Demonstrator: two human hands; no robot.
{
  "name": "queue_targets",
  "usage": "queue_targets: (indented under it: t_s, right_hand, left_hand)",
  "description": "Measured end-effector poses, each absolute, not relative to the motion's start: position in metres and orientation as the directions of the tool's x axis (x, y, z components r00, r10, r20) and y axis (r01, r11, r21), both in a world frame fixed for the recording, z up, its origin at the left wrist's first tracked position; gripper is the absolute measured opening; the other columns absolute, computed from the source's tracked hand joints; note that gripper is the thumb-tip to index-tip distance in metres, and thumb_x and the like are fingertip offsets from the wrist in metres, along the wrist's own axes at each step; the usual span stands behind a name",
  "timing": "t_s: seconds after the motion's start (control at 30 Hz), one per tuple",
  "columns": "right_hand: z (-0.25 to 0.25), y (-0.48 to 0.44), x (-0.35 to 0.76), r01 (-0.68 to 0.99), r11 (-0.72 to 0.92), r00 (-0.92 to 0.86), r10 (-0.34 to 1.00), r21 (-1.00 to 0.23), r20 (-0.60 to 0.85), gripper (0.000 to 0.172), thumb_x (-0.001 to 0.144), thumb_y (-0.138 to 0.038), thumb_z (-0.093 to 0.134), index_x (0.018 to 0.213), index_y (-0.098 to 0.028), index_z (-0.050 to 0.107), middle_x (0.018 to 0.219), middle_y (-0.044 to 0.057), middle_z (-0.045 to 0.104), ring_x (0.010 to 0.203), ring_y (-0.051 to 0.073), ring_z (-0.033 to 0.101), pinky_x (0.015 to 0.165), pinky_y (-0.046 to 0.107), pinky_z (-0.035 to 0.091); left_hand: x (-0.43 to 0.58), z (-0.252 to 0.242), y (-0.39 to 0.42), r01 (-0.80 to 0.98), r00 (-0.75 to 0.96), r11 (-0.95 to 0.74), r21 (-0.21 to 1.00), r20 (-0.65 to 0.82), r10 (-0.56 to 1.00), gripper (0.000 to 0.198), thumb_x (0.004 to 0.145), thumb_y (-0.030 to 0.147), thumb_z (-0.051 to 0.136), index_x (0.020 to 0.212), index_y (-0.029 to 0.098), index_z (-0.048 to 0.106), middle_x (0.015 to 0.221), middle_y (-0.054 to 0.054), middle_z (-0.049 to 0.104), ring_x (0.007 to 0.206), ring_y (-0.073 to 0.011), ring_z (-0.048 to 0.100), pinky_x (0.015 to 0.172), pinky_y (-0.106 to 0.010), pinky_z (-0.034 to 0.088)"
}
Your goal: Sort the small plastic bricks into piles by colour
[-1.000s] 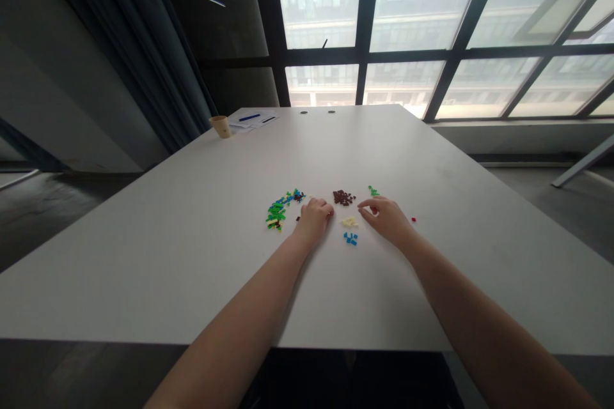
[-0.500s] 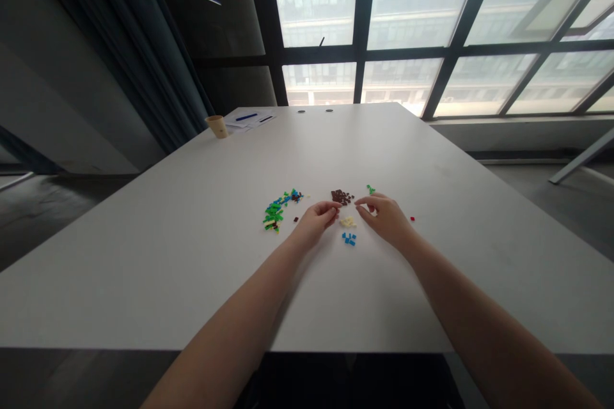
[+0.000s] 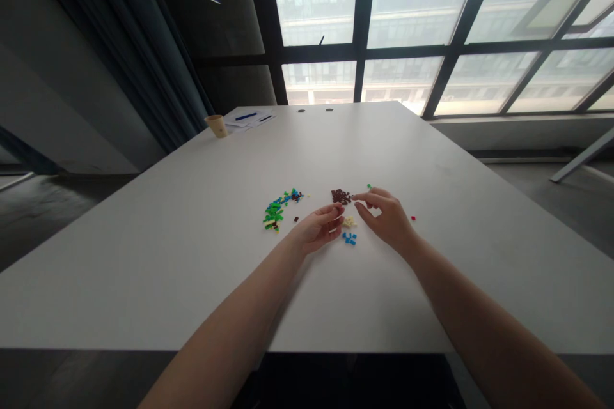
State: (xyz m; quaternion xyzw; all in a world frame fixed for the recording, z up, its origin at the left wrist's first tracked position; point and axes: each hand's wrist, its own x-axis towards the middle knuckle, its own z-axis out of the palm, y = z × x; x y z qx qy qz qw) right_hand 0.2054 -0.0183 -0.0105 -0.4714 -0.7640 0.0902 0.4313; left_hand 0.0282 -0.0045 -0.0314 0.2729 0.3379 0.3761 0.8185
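My left hand (image 3: 320,227) is turned partly palm-up just in front of a pile of small brown bricks (image 3: 339,196). Its thumb and forefinger are pinched together; whatever is between them is too small to make out. My right hand (image 3: 385,216) reaches with a stretched forefinger to the right edge of the brown pile, its thumb held apart from the finger. Between the hands lie a few cream bricks (image 3: 350,222), partly behind the left fingertips. Nearer to me are several blue bricks (image 3: 350,239). Small green bricks (image 3: 369,186) show beyond the right hand, mostly hidden by it.
Left of the hands spreads a mixed heap of green, blue and yellow bricks (image 3: 274,211), with a lone brown brick (image 3: 296,219) beside it. A red brick (image 3: 413,218) lies at right. A paper cup (image 3: 217,126) and papers with a pen (image 3: 246,116) are at the table's far left.
My left hand has rolled more palm-up, with its lower fingers loosened. My right hand has shifted slightly left and its forefinger has extended to the brown pile, covering more of the green bricks.
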Motion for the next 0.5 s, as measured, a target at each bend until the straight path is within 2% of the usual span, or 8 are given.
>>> queue_targets:
  t_s: [0.17, 0.33, 0.43, 0.5]
  right_hand:
    - [-0.013, -0.02, 0.2, 0.612, 0.64, -0.338, 0.743, -0.464, 0.578, 0.019, 0.078, -0.026, 0.055, 0.093, -0.024, 0.066, 0.075, 0.003, 0.058, 0.076, 0.015, 0.051, 0.077, 0.03, 0.04]
    - [-0.02, -0.018, 0.196, 0.61, 0.672, -0.408, 0.721, -0.42, 0.561, 0.016, 0.079, -0.024, 0.054, 0.088, -0.025, 0.067, 0.072, 0.002, 0.057, 0.075, 0.015, 0.051, 0.077, 0.03, 0.04]
    - [-0.023, -0.012, 0.2, 0.648, 0.614, -0.341, 0.763, -0.451, 0.549, 0.015, 0.079, -0.025, 0.055, 0.086, -0.023, 0.068, 0.074, 0.002, 0.057, 0.075, 0.015, 0.051, 0.076, 0.029, 0.039]
    - [-0.025, -0.003, 0.206, 0.708, 0.503, -0.242, 0.832, -0.496, 0.5, 0.014, 0.078, -0.025, 0.056, 0.084, -0.021, 0.068, 0.075, 0.003, 0.057, 0.073, 0.015, 0.052, 0.074, 0.028, 0.039]
  left_hand:
    - [0.028, -0.029, -0.007, -0.394, 0.543, 0.587, 0.707, -0.336, 0.769, 0.012, 0.07, 0.015, 0.066, 0.081, 0.016, 0.063, 0.075, -0.001, 0.058, 0.066, -0.0052, 0.054, 0.061, -0.017, 0.042]
    - [0.03, -0.03, -0.007, -0.324, 0.563, 0.559, 0.763, -0.319, 0.762, 0.016, 0.068, 0.014, 0.067, 0.083, 0.013, 0.064, 0.074, -0.002, 0.058, 0.068, -0.0055, 0.053, 0.066, -0.017, 0.042]
    - [0.024, -0.029, 0.0, -0.219, 0.4, 0.367, 0.904, -0.26, 0.879, 0.023, 0.071, 0.015, 0.061, 0.094, 0.015, 0.062, 0.084, -0.004, 0.061, 0.07, -0.007, 0.054, 0.069, -0.02, 0.042]
    - [0.012, -0.026, 0.006, 0.047, 0.187, 0.123, 0.991, -0.129, 0.974, 0.023, 0.074, 0.015, 0.056, 0.096, 0.016, 0.061, 0.092, -0.005, 0.062, 0.074, -0.0097, 0.055, 0.073, -0.024, 0.043]
